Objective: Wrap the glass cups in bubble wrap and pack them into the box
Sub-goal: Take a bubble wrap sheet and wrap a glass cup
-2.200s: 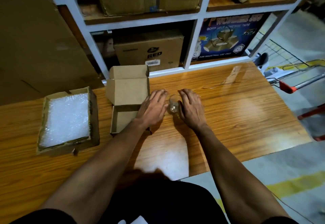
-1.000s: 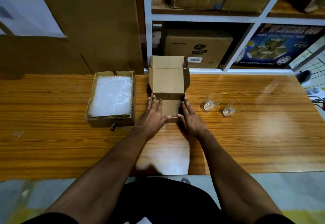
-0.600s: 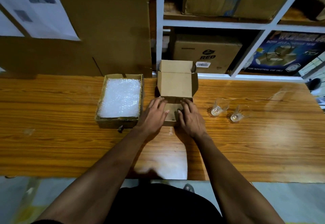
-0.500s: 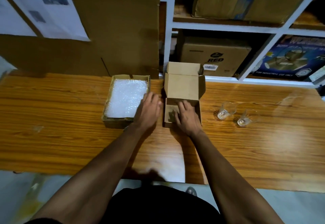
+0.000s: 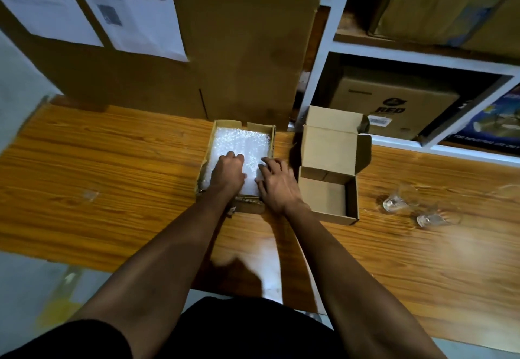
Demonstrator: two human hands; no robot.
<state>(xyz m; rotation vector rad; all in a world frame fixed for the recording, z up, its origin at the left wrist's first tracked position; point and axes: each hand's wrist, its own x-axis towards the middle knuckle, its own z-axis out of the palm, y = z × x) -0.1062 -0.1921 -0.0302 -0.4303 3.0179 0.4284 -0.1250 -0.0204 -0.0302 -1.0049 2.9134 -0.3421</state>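
Left hand: we see the left hand (image 5: 227, 173) lying on the bubble wrap (image 5: 242, 144) in the tray; its fingers (image 5: 235, 156) curl down into the sheet. Whether they pinch a layer or only press on it, we cannot tell.

Right hand: the right hand (image 5: 277, 184) rests at the tray's right near corner, partly over the rim, with fingers (image 5: 268, 161) spread apart and laid on the wrap. We see no grip from it.

Bubble wrap: a white stack of sheets that fills the shallow cardboard tray (image 5: 208, 150). The tray sits on the wooden table (image 5: 112, 167), near its far edge, just left of the box.

Box: we find a small brown cardboard box (image 5: 327, 201) open just beside the tray on the right. Its lid (image 5: 329, 149) stands up at the back with side flaps out. We see nothing inside it.

Glass cups: two clear glass cups (image 5: 394, 203) (image 5: 430, 218) stand on the table to the right of the box, close to each other and apart from the box. Both are bare, with no wrap on them.

Behind the table: a tall cardboard sheet (image 5: 242, 43) leans there with printed papers (image 5: 129, 4) on it. To the right we see a white shelf (image 5: 326, 49) holding cartons, one marked RED (image 5: 394, 99).
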